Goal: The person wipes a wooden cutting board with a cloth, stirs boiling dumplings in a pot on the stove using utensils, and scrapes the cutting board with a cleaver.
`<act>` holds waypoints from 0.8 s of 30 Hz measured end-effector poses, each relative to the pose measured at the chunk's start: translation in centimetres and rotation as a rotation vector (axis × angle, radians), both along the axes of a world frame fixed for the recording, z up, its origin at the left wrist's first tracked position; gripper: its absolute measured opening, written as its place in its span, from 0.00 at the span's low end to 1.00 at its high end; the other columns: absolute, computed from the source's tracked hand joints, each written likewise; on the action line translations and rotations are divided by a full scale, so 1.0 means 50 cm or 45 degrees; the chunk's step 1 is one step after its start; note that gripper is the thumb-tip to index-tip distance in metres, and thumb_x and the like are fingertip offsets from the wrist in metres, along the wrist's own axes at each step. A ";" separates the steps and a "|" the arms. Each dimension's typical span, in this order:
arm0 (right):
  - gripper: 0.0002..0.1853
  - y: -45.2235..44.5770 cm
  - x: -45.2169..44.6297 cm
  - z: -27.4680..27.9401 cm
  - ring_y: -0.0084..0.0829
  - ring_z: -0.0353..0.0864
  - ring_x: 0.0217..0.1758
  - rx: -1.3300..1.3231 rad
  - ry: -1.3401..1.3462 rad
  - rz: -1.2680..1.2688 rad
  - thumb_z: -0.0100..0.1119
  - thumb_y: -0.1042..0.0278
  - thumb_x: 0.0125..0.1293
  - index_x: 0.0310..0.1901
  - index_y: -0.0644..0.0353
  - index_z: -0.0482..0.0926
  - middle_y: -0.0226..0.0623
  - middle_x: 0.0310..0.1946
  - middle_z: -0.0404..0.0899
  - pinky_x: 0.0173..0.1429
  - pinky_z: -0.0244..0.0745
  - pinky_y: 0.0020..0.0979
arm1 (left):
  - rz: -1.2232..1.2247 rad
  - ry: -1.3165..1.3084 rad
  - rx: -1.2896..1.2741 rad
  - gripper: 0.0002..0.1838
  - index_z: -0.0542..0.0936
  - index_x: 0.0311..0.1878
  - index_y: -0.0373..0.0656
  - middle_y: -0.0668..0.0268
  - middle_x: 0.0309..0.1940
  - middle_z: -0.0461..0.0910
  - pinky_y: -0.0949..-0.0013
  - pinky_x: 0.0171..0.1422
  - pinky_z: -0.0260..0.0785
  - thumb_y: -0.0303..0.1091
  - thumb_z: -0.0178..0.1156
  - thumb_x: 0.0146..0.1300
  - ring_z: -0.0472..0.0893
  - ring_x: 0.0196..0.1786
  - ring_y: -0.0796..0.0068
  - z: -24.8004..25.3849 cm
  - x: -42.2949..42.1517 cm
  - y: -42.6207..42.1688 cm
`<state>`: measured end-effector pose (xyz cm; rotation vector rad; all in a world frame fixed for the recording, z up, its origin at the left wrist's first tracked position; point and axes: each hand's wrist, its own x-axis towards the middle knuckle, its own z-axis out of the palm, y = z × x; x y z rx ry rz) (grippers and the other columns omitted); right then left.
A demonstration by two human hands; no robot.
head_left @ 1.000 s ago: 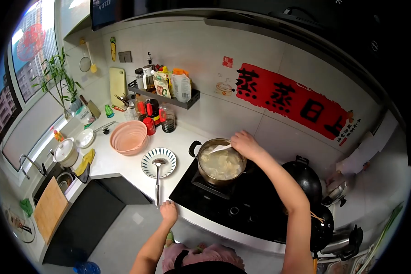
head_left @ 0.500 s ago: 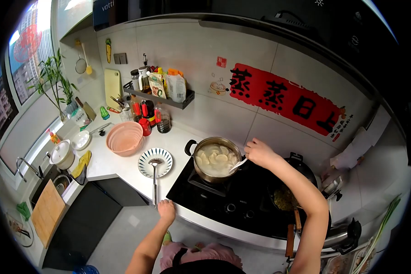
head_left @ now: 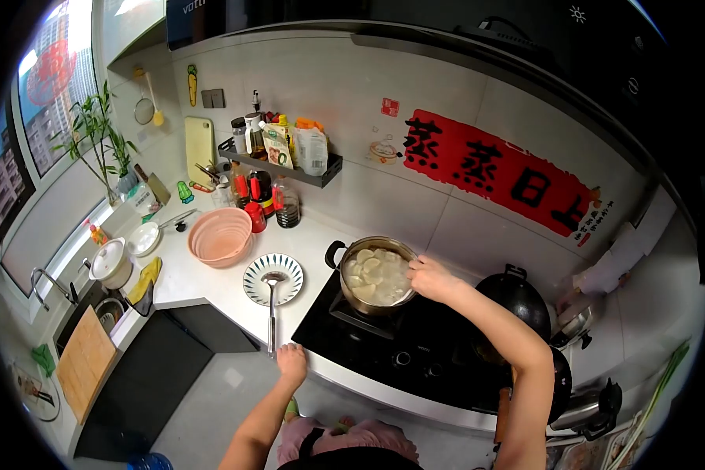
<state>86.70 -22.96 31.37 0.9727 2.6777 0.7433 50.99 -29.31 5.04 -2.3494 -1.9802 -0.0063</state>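
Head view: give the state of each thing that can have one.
Steel pot, uncovered
Dumplings, in cloudy liquid
White pot, lidded
Metal spoon, resting on patterned plate
Pink basin, open side up
Green cutting board, upright
Yellow cloth, draped
Right hand, fingers curled
Left hand, on counter edge

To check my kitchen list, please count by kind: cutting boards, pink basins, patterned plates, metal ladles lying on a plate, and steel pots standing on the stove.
Cutting boards: 2 (wooden board, pale green board)
Pink basin: 1
Patterned plate: 1
Metal ladle: 1
Steel pot: 1
Total: 6
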 end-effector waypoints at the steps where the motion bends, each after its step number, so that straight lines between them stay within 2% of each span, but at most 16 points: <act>1: 0.05 0.003 -0.005 -0.006 0.26 0.69 0.41 -0.021 0.042 0.012 0.54 0.66 0.49 0.20 0.49 0.79 0.22 0.26 0.72 0.49 0.61 0.28 | 0.002 0.000 0.000 0.10 0.78 0.38 0.46 0.63 0.35 0.77 0.62 0.49 0.62 0.34 0.47 0.60 0.74 0.44 0.66 -0.001 0.000 0.000; 5: 0.05 0.018 -0.018 -0.043 0.28 0.70 0.42 -0.070 0.197 0.046 0.55 0.69 0.47 0.20 0.52 0.81 0.23 0.27 0.75 0.51 0.62 0.29 | 0.001 0.015 0.009 0.10 0.78 0.38 0.46 0.63 0.36 0.77 0.63 0.50 0.61 0.34 0.47 0.60 0.74 0.44 0.66 0.000 0.001 0.000; 12: 0.05 0.020 -0.061 -0.043 0.28 0.71 0.43 -0.106 0.284 0.077 0.54 0.69 0.48 0.22 0.53 0.81 0.25 0.30 0.75 0.51 0.61 0.29 | -0.014 0.002 -0.008 0.11 0.78 0.38 0.46 0.63 0.36 0.77 0.62 0.50 0.61 0.34 0.45 0.61 0.74 0.44 0.66 0.003 0.000 0.002; 14: 0.05 0.029 -0.072 -0.050 0.29 0.71 0.43 -0.039 0.405 0.126 0.54 0.69 0.48 0.22 0.53 0.81 0.26 0.30 0.75 0.50 0.61 0.29 | -0.017 0.003 -0.020 0.11 0.78 0.38 0.46 0.63 0.36 0.77 0.61 0.50 0.61 0.34 0.45 0.62 0.74 0.44 0.66 0.004 0.000 0.002; 24: 0.06 0.098 -0.120 -0.080 0.31 0.72 0.45 0.107 0.330 -0.024 0.55 0.68 0.48 0.22 0.54 0.82 0.28 0.31 0.77 0.54 0.61 0.33 | -0.019 0.008 0.003 0.11 0.78 0.37 0.46 0.63 0.35 0.77 0.62 0.50 0.61 0.34 0.45 0.62 0.74 0.44 0.66 0.004 -0.001 0.001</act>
